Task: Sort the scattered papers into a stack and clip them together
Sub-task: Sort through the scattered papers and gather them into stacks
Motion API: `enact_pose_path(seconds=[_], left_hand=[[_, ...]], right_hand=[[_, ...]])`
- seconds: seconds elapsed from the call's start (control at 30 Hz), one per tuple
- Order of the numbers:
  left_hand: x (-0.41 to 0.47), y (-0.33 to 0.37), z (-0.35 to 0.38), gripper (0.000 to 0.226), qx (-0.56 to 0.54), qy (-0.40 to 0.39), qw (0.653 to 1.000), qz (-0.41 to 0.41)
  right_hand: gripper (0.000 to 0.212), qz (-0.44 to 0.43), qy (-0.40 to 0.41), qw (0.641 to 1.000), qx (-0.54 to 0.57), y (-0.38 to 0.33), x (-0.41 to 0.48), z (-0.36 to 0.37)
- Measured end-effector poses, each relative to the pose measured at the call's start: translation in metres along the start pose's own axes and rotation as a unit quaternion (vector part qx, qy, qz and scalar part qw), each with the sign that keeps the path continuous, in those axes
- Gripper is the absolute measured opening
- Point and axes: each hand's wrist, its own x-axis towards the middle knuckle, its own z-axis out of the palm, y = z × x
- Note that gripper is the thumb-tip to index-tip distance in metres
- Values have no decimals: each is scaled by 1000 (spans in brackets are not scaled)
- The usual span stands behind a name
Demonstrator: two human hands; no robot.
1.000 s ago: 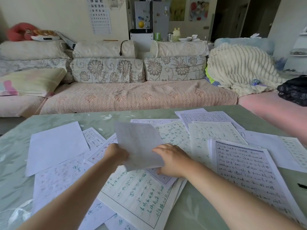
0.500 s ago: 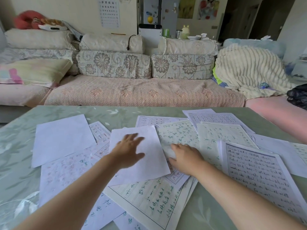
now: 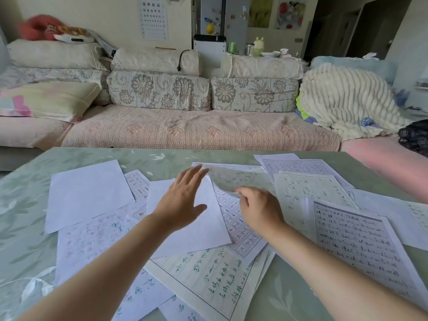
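Observation:
Several sheets of handwritten practice paper lie scattered over the green table (image 3: 289,297). A blank-side sheet (image 3: 196,230) lies face down on top of the pile in the middle. My left hand (image 3: 180,202) hovers above it with straight, spread fingers and holds nothing. My right hand (image 3: 259,209) pinches the near corner of a greenish gridded sheet (image 3: 240,179), which curls up off the pile just beyond. A large lined sheet (image 3: 361,249) lies at the right, another blank sheet (image 3: 88,193) at the left. No clip is in view.
A sofa (image 3: 185,130) with floral cushions runs along the table's far edge. A cream ribbed blanket (image 3: 347,100) is heaped at its right end. Crumpled clear plastic (image 3: 34,288) lies at the table's near left.
My left hand laid the blank-side sheet on the pile and then lifted off it. My right hand moved forward and took hold of the greenish sheet's corner, raising it.

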Motion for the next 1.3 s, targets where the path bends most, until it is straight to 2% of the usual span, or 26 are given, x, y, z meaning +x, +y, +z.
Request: enact_pose_path(seconds=[0.1,0.17,0.23,0.3,0.37,0.4,0.43,0.47,0.5,0.53,0.57,0.6,0.67,0.77,0.83,0.9,1.0,1.07,1.13,1.23,1.3], left_hand=[[3,5,-1,86,61,23,995,69],[-1,5,3,60,68,14,994,82],[-8,5,7,28,60,15,996,57],[-13,4,7,19,58,15,998,9],[-16,1,3,25,73,11,997,-8],[-17,1,0,27,75,2,997,-9],[-19,3,-5,29,72,-11,997,-10],[-21,6,-8,32,64,-25,998,-11],[-23,8,-11,34,54,-42,998,-14],[-26,11,-13,35,38,-58,997,-19],[-29,13,-14,35,16,-75,997,-28],[-32,15,-13,35,-14,-97,995,-37],[-37,17,-12,45,-81,-158,982,-64],[-43,10,-15,57,-169,-197,960,-109],[-45,-3,-19,48,-146,-175,966,-124],[-49,-20,-24,44,-55,-153,977,-135],[-60,-44,-25,74,58,-209,960,-176],[-68,-55,-24,102,64,-279,934,-212],[-72,-60,-23,119,37,-318,918,-235],[-75,-60,-22,116,26,-313,920,-234],[-76,-61,-21,109,34,-303,925,-227]], right_hand=[[34,-107,-30,991,71,-9,-4,1],[36,-147,-36,982,111,-15,-6,1],[37,-150,-28,982,115,-17,-6,2],[37,-74,-54,989,115,-18,-8,2],[40,105,-107,970,192,-23,-7,-3],[36,216,-122,931,270,-27,-4,-7],[26,319,-126,864,369,-32,0,-10],[16,400,-130,781,463,-34,4,-11],[13,450,-139,711,523,-35,8,-11],[14,473,-161,676,542,-34,12,-8],[16,482,-188,670,532,-33,14,-3],[18,483,-215,679,509,-33,14,1],[23,481,-246,720,436,-34,17,13],[23,425,-220,829,288,-41,18,24],[23,351,-191,895,196,-46,19,30],[31,307,-178,923,148,-51,18,34],[19,275,-199,935,103,-58,17,41],[18,293,-211,926,112,-64,20,48],[26,342,-219,899,163,-70,24,55],[37,399,-220,860,231,-76,32,57],[45,413,-225,853,228,-74,33,59]])
